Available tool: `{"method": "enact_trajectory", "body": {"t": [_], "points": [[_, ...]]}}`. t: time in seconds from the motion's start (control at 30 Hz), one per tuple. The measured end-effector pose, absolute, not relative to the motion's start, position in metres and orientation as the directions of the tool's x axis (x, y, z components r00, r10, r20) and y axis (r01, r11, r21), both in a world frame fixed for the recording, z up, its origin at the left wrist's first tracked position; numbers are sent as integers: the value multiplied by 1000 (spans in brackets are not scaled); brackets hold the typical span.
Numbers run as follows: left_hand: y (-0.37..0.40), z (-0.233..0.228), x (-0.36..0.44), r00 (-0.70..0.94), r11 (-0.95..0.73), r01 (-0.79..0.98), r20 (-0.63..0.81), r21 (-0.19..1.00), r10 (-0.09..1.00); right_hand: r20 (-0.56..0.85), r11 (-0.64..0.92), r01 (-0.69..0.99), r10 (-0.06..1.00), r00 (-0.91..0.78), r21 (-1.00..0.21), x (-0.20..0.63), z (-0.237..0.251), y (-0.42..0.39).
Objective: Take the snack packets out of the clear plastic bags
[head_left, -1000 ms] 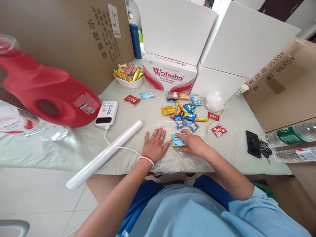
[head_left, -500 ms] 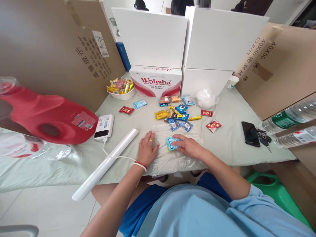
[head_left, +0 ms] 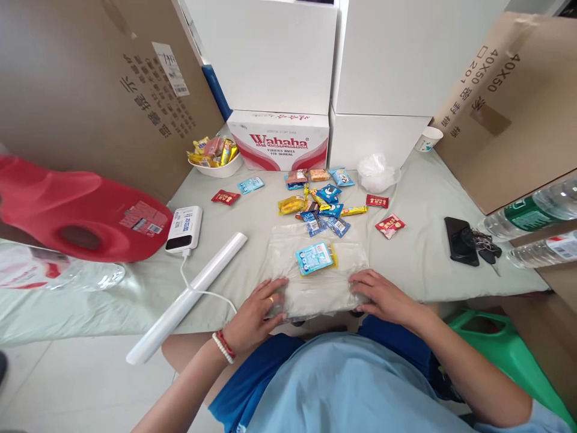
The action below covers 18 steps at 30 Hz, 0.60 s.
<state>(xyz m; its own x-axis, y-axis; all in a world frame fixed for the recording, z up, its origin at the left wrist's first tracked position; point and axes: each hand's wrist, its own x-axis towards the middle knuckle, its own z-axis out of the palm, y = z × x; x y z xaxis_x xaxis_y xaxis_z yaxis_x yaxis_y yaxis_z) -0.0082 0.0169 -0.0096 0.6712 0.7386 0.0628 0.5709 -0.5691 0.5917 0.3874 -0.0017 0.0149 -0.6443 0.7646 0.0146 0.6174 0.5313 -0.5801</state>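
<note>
A flat clear plastic bag (head_left: pixel 322 298) lies at the front edge of the table. On top of it rests a light blue snack packet (head_left: pixel 314 258), with a yellow packet (head_left: pixel 333 255) partly hidden behind it. My left hand (head_left: pixel 259 310) holds the bag's near left edge, fingers above and thumb lower. At the near right edge my right hand (head_left: pixel 381 294) grips the bag with bent fingers. Beyond the bag is a pile of small snacks, among them dark blue packets (head_left: pixel 339 226), a yellow-wrapped snack (head_left: pixel 292 205) and a yellow stick packet (head_left: pixel 354 210).
A snack bowl (head_left: pixel 220 171) stands back left by the Wahaha box (head_left: pixel 282 144). Left are a power bank (head_left: pixel 184 227), white tube (head_left: pixel 189 294) and red jug (head_left: pixel 108 207). Red packets (head_left: pixel 390 225), a crumpled plastic bag (head_left: pixel 377 174), a phone (head_left: pixel 460 240) and bottles (head_left: pixel 541 210) lie right.
My right hand has let go of the light blue packet, leaving it on the bag, and moved right to the bag's edge. My left hand has drawn back toward me along the left edge.
</note>
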Motion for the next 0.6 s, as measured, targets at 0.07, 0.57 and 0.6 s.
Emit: {"method": "enact_trajectory", "body": {"t": [0.07, 0.57, 0.6], "points": [[25, -5, -8, 625, -478, 570, 25, 668, 780, 54, 504, 600, 791, -609, -622, 390, 6, -5], [49, 9, -14, 653, -464, 585, -46, 665, 756, -92, 162, 461, 872, -480, -872, 383, 64, 94], [50, 7, -13, 633, -455, 592, -35, 665, 773, -118, 118, 439, 872, -474, -891, 382, 62, 99]]}}
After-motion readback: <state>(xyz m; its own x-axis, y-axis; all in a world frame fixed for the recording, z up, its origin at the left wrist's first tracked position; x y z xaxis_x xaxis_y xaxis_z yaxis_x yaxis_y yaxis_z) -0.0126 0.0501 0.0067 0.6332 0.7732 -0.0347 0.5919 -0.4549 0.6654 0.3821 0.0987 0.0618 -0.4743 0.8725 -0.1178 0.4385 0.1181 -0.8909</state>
